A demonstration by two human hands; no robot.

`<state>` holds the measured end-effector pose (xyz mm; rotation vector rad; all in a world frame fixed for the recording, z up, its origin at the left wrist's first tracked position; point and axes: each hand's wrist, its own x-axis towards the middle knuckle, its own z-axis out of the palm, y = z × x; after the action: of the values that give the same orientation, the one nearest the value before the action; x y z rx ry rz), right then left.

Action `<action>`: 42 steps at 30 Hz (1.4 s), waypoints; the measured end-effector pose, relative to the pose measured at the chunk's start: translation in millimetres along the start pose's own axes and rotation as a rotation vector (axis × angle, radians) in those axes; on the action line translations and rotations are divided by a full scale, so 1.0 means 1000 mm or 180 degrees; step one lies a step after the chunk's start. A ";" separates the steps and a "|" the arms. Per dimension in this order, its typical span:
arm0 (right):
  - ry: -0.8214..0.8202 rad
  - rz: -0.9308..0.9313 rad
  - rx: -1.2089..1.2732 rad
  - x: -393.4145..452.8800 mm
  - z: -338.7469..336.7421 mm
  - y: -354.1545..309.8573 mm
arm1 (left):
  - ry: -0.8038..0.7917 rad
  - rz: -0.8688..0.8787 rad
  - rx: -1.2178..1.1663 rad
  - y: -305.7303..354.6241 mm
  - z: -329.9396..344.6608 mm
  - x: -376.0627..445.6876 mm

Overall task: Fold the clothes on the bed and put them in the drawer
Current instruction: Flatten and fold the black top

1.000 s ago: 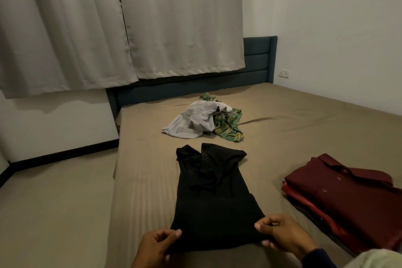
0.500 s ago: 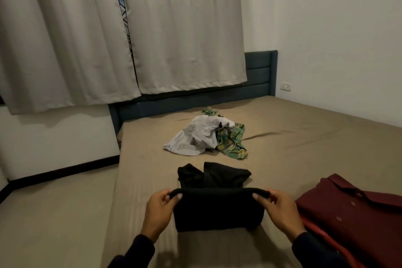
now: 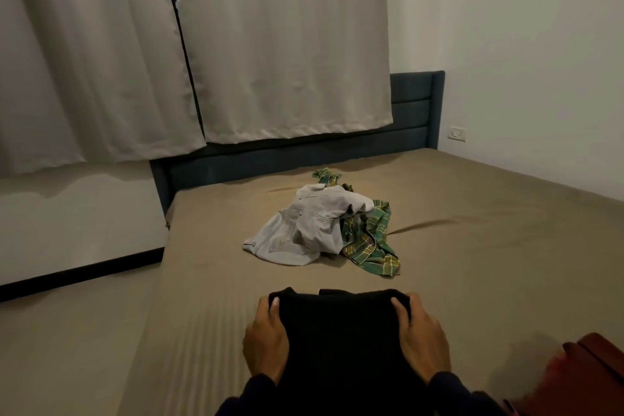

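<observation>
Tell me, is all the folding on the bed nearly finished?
Not yet. Done: a red stack lies folded at the bed's right edge. In hand: the left hand and right hand grip the black garment, folding it. Left: the grey garment and green plaid one lie crumpled. No drawer shows.

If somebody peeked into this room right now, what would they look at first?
Probably the black garment at the near edge of the bed, with the left hand and right hand gripping its two sides. Next, the messy heap in the middle of the bed: a light grey garment lying against a green plaid one. A dark red garment peeks in at the bottom right.
</observation>
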<state>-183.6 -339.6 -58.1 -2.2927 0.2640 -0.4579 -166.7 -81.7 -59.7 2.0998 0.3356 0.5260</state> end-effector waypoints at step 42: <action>-0.1427 0.0313 -0.1376 -0.013 0.126 -0.049 | -0.1603 -0.1745 -0.1586 -0.026 0.040 0.054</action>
<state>-142.5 -219.4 -105.8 -2.7079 0.2660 0.1897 -101.1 -72.9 -88.1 1.4964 0.4125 -0.2301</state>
